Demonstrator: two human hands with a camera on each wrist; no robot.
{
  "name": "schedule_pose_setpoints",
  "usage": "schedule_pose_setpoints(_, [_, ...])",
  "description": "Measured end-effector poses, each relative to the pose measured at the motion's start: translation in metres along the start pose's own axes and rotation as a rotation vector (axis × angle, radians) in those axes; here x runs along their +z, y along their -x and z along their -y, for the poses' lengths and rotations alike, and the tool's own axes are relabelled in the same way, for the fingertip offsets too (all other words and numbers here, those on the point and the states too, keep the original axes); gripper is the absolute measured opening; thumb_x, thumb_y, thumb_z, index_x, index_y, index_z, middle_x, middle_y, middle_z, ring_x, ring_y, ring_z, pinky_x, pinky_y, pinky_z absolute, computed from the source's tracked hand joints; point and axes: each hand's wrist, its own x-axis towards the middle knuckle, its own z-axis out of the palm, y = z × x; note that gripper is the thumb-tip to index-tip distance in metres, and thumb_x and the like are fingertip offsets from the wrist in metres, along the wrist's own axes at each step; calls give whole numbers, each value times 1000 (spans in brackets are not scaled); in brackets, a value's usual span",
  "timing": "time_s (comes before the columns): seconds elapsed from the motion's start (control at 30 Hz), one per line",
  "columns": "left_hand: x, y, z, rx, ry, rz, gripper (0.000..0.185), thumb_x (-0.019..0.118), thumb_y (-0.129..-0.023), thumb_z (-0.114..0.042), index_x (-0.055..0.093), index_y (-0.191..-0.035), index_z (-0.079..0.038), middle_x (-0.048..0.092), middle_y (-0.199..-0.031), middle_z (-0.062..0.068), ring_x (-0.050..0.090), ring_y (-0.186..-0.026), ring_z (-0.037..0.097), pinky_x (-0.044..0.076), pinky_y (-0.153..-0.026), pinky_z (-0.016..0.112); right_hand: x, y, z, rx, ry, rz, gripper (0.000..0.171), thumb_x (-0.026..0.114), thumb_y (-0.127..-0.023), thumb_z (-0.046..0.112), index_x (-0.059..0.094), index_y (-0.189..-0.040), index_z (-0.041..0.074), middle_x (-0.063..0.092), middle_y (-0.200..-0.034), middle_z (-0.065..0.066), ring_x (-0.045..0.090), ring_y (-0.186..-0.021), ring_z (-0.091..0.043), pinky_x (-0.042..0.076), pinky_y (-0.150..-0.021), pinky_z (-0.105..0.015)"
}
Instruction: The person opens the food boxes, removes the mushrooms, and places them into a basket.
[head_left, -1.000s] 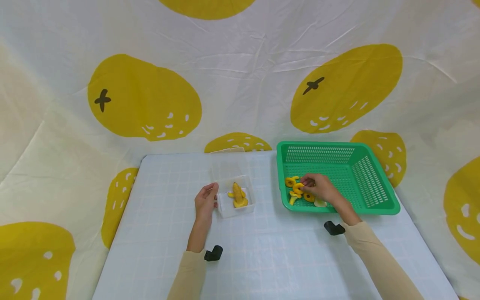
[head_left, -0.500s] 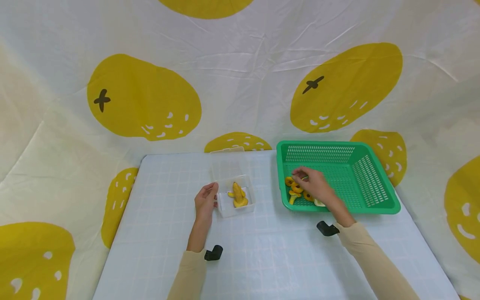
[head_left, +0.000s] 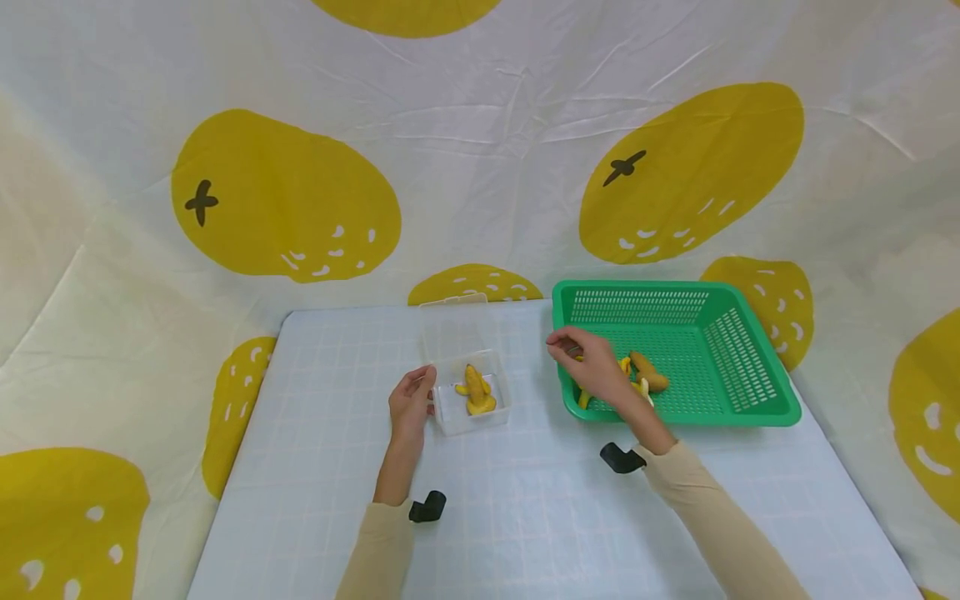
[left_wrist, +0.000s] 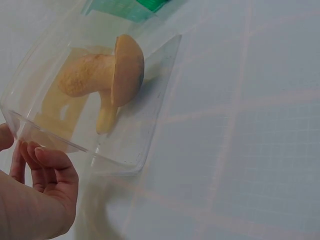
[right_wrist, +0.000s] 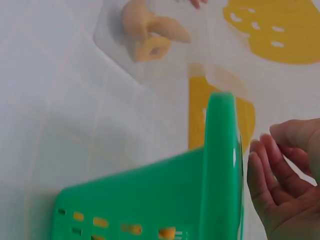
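In the head view my left hand [head_left: 412, 404] grips the left side of a clear plastic box [head_left: 450, 423], whose lid [head_left: 455, 329] stands open at the back. Inside lie yellow-tan pieces [head_left: 476, 392]; the left wrist view shows a mushroom-like shape [left_wrist: 127, 70] with a rounded cap. Over the left rim of a green basket [head_left: 690, 419] is my right hand [head_left: 588, 362], its thumb and fingers loosely bent. No object shows between these fingers in the right wrist view. Beneath and beside this hand, partly hidden, are several yellow pieces and a brown elongated piece [head_left: 649, 372].
Both containers rest on a pale checked tablecloth [head_left: 517, 517], the basket at the right and the box left of it. A white curtain [head_left: 487, 183] with yellow fruit prints hangs behind the table.
My right hand has moved left from above the yellow pieces to the basket's left rim, and the brown piece has come into view. My left hand stays on the box.
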Motion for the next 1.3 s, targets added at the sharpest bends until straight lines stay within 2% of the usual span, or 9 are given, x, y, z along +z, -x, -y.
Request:
schedule_pose_setpoints(0.3, [0,1,-1,-2,8,-13,35,75,-96,-35,70,-120,-11,66,-105,8,53,-77,14,45,-54,19,27,-10,13,0,-56,32,11,66,-102,9,69,-110,3,71,-101,-11,66,-91,-22,57,-81,-34])
schedule_pose_setpoints(0.53, [0,0,-1,-3,19,-7,38,76,-95,-37,70,-121,-10,66,-111,14,53,-78,14,44,-54,19,54,-16,22,-34,-56,65,11,68,-100,6,68,-109,1,70,-100,-9,65,-89,-22,58,-81,-34])
schedule_pose_setpoints(0.77, [-1,0,-1,5,35,14,38,75,-96,-34,69,-122,-7,64,-101,5,52,-76,13,44,-54,17,79,-17,24,-58,-66,139,15,67,-100,6,66,-113,-1,69,-104,-9,64,-91,-21,58,-83,-34])
schedule_pose_setpoints(0.9, [-1,-1,-2,7,42,28,40,75,-96,-34,68,-124,-6,63,-99,4,52,-75,12,44,-54,17,90,-18,25,-80,-14,161,18,66,-99,1,64,-116,-4,67,-109,-13,65,-93,-24,58,-86,-36])
schedule_pose_setpoints(1.13, [-1,-4,-1,-9,41,23,35,73,-98,-31,68,-123,-7,63,-100,3,52,-76,12,44,-55,17,107,-21,32,-20,84,214,22,68,-98,2,65,-120,-1,65,-112,-12,64,-101,-24,57,-92,-36])
schedule_pose_setpoints(1.3, [-2,-5,2,-5,50,26,36,74,-97,-32,68,-123,-7,65,-104,6,53,-78,14,44,-55,18,119,-19,36,-98,254,190,19,70,-97,2,67,-115,0,63,-108,-11,61,-98,-24,56,-92,-35])
